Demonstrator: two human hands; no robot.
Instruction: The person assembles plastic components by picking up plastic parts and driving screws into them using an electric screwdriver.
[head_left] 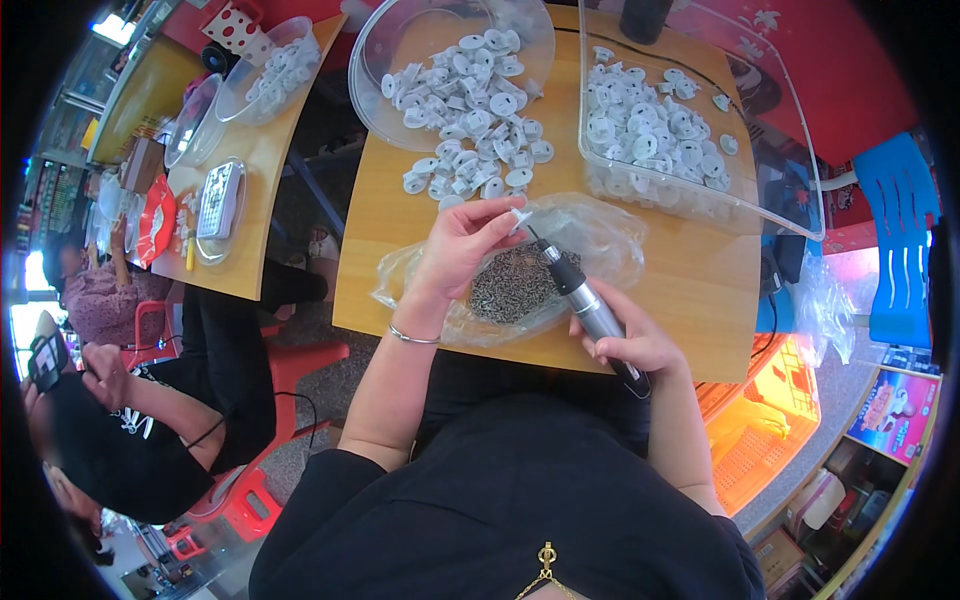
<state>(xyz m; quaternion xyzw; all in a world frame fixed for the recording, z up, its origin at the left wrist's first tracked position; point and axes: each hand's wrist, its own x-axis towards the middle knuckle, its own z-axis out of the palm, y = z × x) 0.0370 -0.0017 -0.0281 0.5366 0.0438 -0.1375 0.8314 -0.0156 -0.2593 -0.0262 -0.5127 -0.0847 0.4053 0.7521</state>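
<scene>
My left hand (460, 245) pinches a small white plastic part (520, 218) between thumb and fingertips. My right hand (642, 338) is wrapped round a silver and black electric screwdriver (594, 310). Its thin bit points up and left, with the tip close to the white part; whether they touch is too small to tell. Below both hands, an open clear plastic bag (610, 235) lies on the wooden table with a heap of small metal screws (515, 285) in it. Just beyond the left hand, loose white plastic parts (470, 165) spill in a pile.
A round clear tub (372, 75) lies behind the pile. At the right stands a clear box (700, 205) of similar parts. On the left are a second table (262, 200) and seated people. An orange crate (765, 440) and a blue chair (905, 230) stand to the right.
</scene>
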